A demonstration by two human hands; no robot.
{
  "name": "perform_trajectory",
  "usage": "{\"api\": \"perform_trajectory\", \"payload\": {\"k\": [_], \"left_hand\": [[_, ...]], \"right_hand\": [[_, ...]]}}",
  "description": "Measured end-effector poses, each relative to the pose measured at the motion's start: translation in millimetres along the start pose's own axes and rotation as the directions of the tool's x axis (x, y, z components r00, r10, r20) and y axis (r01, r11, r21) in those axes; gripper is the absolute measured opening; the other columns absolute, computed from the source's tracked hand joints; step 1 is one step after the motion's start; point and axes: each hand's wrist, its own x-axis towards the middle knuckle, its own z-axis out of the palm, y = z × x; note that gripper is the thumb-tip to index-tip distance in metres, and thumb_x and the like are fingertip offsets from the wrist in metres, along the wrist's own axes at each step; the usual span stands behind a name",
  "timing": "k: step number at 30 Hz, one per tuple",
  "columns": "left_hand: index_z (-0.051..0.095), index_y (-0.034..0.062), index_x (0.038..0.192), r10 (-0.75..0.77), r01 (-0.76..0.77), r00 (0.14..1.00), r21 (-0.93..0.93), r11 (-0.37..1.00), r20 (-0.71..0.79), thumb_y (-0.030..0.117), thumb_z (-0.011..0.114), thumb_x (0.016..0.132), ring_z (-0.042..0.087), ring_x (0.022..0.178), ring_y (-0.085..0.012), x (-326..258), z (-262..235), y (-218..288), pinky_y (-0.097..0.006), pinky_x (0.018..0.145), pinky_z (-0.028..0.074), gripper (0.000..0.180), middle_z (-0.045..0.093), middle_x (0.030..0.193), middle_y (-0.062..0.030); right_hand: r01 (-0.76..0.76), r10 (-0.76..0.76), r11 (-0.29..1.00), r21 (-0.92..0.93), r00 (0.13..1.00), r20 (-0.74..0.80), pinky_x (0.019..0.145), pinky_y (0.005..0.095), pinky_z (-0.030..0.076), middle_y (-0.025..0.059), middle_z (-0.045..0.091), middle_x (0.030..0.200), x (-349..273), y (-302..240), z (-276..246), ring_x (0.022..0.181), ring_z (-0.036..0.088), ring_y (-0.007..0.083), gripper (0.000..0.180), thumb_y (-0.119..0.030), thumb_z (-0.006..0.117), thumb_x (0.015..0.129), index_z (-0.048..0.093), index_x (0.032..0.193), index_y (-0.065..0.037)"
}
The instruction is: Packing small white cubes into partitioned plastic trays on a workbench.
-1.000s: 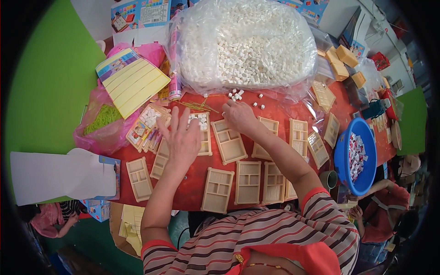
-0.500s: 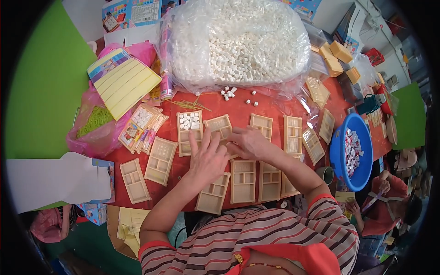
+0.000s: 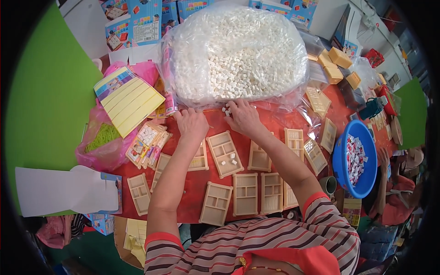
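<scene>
Two bare hands are extended across the red table (image 3: 192,192) toward the big clear bag of small white pieces (image 3: 236,52), which is taken as the landmark. The left hand (image 3: 191,123) is laid palm down just below the bag's near edge, fingers together and flat, nothing gripped. The right hand (image 3: 244,117) is set beside it, fingertips bunched over a few loose white pieces (image 3: 226,111) lying at the bag's edge; whether any is pinched cannot be told. Below the bag, cream compartment trays (image 3: 223,153) are spread in rows, one holding several pieces. To the bag's lower right a blue bowl (image 3: 340,161) is placed; to its left, a yellow striped pad (image 3: 128,101). Trays under the forearms are partly hidden.
</scene>
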Motion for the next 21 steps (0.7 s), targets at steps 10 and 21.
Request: {"api": "perform_trajectory", "payload": {"k": [10, 21], "left_hand": [[0.063, 0.007, 0.106, -0.056, 0.062, 0.991, -0.047, 0.997, 0.118, 0.02, 0.052, 0.089, 0.071, 0.083, -0.0315, 18, 18, 2, -0.047, 0.077, 0.049, 0.024, 0.07, 0.096, -0.0169], [0.064, 0.0087, 0.093, 0.041, -0.053, 0.996, -0.162, 0.985, -0.075, 0.019, 0.055, 0.087, 0.069, 0.076, -0.0295, -6, -3, -6, -0.046, 0.073, 0.049, 0.015, 0.069, 0.086, -0.0109]], "right_hand": [[0.082, -0.084, 0.996, 0.019, 0.988, 0.129, 0.074, 0.0406, 0.053, 0.0127, 0.053, 0.1, 3, 7, 32, 0.095, 0.059, 0.0315, 0.018, -0.016, 0.064, 0.083, 0.058, 0.097, -0.007], [-0.024, -0.013, 0.92, 0.392, 0.996, 0.092, 0.07, 0.0409, 0.052, 0.0128, 0.056, 0.09, -16, 2, 1, 0.083, 0.061, 0.0337, 0.01, -0.009, 0.064, 0.085, 0.062, 0.092, -0.001]]}}
